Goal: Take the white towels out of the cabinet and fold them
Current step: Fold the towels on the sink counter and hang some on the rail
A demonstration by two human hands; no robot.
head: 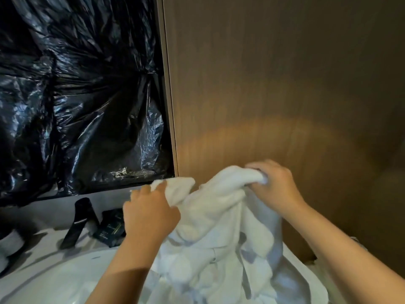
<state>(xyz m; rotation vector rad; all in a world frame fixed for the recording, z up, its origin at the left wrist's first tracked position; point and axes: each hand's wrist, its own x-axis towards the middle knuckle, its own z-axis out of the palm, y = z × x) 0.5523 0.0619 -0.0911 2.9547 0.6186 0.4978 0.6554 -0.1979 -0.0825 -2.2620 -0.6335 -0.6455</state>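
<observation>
Both bare forearms reach forward from the bottom edge, and between them hangs a white towel (221,229), bunched and rumpled, its lower folds spilling down over a white basin (65,279) set in the worktop (43,235). At the towel's upper left corner the left hand (149,213) has its fingers curled round a wad of cloth, knuckles toward the camera. Higher and to the right, the right hand (274,185) pinches the opposite corner, fingers closed over the fabric, so the top edge sags between the two grips. Behind the towel stands a brown wood-grain panel (274,84), lit by a warm patch low down. Left of the panel, crinkled black plastic sheeting (76,95) covers the wall above the worktop. On the worktop, left of the left hand, a dark tube-like object (80,220) leans beside a small dark packet (109,227); the lettering on the packet is too blurred to read.
</observation>
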